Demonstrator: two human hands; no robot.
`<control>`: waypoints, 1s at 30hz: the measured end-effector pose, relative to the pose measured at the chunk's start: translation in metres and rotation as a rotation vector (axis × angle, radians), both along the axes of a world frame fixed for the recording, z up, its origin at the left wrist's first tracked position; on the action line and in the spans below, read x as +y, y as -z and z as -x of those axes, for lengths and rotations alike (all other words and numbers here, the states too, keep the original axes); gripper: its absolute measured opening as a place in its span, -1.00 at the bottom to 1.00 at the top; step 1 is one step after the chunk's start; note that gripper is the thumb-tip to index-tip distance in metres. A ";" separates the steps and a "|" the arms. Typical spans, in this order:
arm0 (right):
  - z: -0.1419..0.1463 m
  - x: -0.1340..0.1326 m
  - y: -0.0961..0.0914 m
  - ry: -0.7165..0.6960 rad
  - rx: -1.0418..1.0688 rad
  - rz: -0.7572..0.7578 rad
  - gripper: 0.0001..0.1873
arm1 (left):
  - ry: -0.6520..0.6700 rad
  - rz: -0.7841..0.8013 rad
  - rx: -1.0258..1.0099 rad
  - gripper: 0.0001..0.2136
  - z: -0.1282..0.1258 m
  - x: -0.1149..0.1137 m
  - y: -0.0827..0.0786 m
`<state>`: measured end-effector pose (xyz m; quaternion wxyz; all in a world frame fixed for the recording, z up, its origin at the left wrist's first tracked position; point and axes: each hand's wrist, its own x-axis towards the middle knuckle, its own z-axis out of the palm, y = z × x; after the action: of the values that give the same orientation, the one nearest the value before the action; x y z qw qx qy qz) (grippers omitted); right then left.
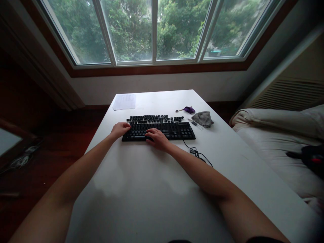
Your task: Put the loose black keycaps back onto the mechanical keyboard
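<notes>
A black keyboard (177,131) lies across the white table, its keys in rows. At its left end is my left hand (120,130), fingers closed together around the upper left corner. My right hand (158,139) rests over the front middle of the keyboard, its fingers stretched over the keys and the thumb apart below them. The keys under that palm are hidden. Just behind the keyboard, loose black keycaps (146,118) stand in rows. A black cable (194,151) lies in a loose coil near the keyboard's front right.
On the white table (152,189), a grey cloth (203,118), a purple-handled brush (189,109) and a small wire tool (194,124) lie right of the keycaps. A paper sheet (124,102) is at the back left. A cushioned seat (273,145) stands to the right, below the window.
</notes>
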<state>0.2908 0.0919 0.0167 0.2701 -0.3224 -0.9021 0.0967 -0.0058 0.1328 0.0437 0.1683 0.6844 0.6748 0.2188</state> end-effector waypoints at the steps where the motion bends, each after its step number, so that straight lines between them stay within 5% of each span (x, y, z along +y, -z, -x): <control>1: 0.000 0.000 0.000 -0.001 -0.001 0.003 -0.71 | -0.001 -0.014 0.061 -0.81 -0.002 -0.002 -0.002; 7: -0.001 0.001 0.000 -0.006 0.004 0.000 -0.72 | 0.028 -0.175 0.276 -0.83 -0.005 -0.008 -0.002; 30: 0.001 0.001 0.003 0.012 0.009 0.015 -0.72 | -0.202 -0.240 0.070 -0.76 -0.009 -0.009 0.037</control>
<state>0.2894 0.0929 0.0139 0.2725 -0.3292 -0.8982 0.1035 0.0029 0.1238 0.0070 0.0387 0.6354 0.7146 0.2899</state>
